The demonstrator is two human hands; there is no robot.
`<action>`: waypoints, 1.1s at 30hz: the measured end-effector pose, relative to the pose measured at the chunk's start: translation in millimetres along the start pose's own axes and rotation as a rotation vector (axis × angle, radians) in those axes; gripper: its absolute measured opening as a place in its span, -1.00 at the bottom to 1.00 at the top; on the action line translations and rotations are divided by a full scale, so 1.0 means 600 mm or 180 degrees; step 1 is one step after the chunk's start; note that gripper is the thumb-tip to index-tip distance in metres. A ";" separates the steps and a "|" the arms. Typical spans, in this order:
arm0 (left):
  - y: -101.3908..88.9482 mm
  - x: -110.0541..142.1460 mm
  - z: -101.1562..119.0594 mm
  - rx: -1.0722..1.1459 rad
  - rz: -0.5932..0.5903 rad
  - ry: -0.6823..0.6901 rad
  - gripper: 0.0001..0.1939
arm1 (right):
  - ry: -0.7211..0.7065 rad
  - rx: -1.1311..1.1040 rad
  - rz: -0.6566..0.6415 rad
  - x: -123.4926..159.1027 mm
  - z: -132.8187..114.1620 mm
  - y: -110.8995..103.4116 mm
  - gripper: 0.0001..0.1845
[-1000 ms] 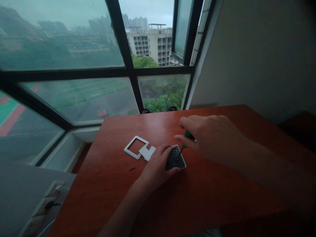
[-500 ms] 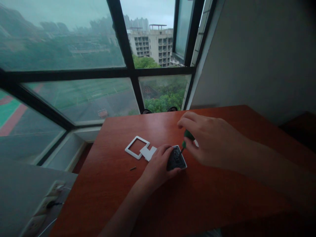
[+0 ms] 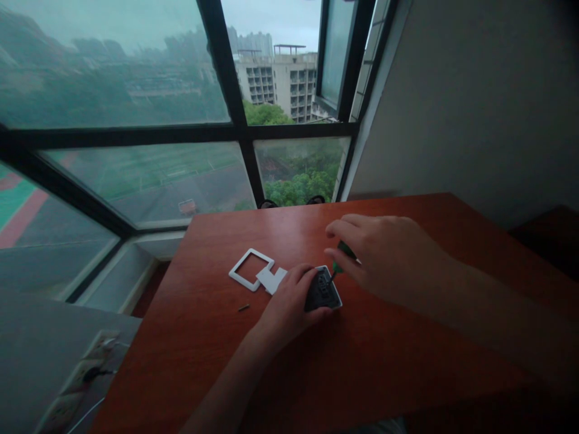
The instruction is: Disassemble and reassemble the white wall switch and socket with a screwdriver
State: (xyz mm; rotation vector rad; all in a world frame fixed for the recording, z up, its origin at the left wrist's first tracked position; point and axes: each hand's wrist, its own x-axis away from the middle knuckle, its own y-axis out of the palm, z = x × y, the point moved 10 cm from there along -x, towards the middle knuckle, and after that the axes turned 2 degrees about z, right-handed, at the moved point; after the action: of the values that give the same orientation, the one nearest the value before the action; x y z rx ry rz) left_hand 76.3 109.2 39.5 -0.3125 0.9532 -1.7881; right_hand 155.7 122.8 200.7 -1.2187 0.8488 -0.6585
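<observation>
My left hand (image 3: pixel 292 295) grips a wall socket or switch module (image 3: pixel 322 292), which has a white rim and a dark back facing up. My fingers lie over its left and far edges, the thumb along the near edge. In my right hand (image 3: pixel 375 250) is a screwdriver with a green handle (image 3: pixel 338 265), tilted, its shaft reaching down to the dark back near the far right side. Left of my left hand lie a square white frame (image 3: pixel 232 273) and a white cut-out plate (image 3: pixel 270 279), the plate partly hidden by my fingers. A small screw-like piece (image 3: pixel 243 308) rests nearer to me.
The work lies on a reddish-brown wooden table (image 3: pixel 203 361). Beyond its far edge stands a dark-framed window (image 3: pixel 244 129), with a pale wall (image 3: pixel 465 102) at the right. Wall sockets with plugged-in cords (image 3: pixel 85 377) sit at the lower left.
My right hand has moved slightly down and its fingers have shifted around the screwdriver handle. My left hand and the module stay in place.
</observation>
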 end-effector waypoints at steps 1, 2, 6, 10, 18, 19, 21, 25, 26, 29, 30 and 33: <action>0.001 0.000 -0.001 -0.0003 -0.0002 -0.0007 -0.23 | 0.0115 0.0178 0.0026 -0.001 0.007 0.000 -0.75; 0.001 0.001 -0.003 -0.0001 -0.0003 -0.0011 -0.22 | 0.0216 0.0313 0.0062 -0.002 0.014 -0.001 -0.70; 0.003 0.001 -0.004 0.0007 -0.0019 0.0005 -0.21 | 0.0101 0.0008 0.0113 -0.001 0.015 -0.004 -0.80; 0.003 0.001 -0.003 -0.0032 0.0008 0.0027 -0.22 | 0.0019 -0.0034 -0.0053 -0.001 0.016 0.001 -0.77; 0.002 0.000 -0.004 -0.0085 0.0011 0.0092 -0.23 | 0.0050 0.0000 -0.0015 0.006 0.020 -0.002 -0.79; 0.002 -0.001 -0.004 -0.0080 -0.0001 0.0098 -0.23 | -0.0065 -0.0190 -0.0030 0.007 0.013 -0.002 -0.81; 0.002 -0.001 -0.004 -0.0086 -0.0015 0.0110 -0.22 | -0.0188 -0.0338 -0.0053 0.007 0.004 0.000 -0.76; -0.002 0.000 -0.002 -0.0109 0.0028 0.0140 -0.25 | 0.0050 0.0247 -0.0005 -0.002 0.008 -0.001 -0.71; -0.003 0.000 -0.002 -0.0103 0.0032 0.0148 -0.26 | 0.0113 0.0372 0.0009 -0.003 0.010 -0.002 -0.67; -0.005 0.001 0.001 -0.0080 0.0018 0.0152 -0.27 | 0.0050 0.0222 0.0083 -0.002 0.007 -0.011 -0.75; -0.005 0.000 0.002 -0.0076 0.0007 0.0145 -0.28 | -0.0060 0.0058 0.0074 0.000 0.002 -0.012 -0.82; -0.006 0.000 0.004 -0.0082 -0.0020 0.0107 -0.26 | -0.0293 -0.0223 -0.0038 0.005 -0.008 -0.009 -0.83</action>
State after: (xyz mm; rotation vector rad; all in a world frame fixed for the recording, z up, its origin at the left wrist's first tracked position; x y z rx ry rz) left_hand 75.2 108.6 43.8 -0.3027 1.0006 -1.7930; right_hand 153.2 116.8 204.7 -1.3082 0.7938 -0.5818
